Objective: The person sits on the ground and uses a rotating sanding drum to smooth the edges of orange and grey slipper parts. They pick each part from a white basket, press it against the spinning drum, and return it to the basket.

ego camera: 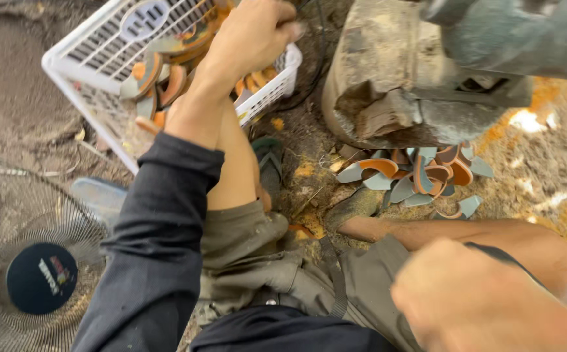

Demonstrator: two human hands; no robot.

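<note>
So the left hand (251, 36) is seen curled shut inside the white basket (81, 55), closed on something that can't be made out, with plenty of orange-grey curved pieces (159, 78) right under it. A smaller pile (420, 176) is left on the ground beyond the right hand (485, 303), which is blurred, grip not readable.

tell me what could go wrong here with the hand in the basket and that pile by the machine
1. The left hand reaches into the white basket of curved orange-grey pieces; edges might scrape fingers.
2. The loose pile lies beside the bare leg under the grimy machine; pieces could slide underfoot.
</note>
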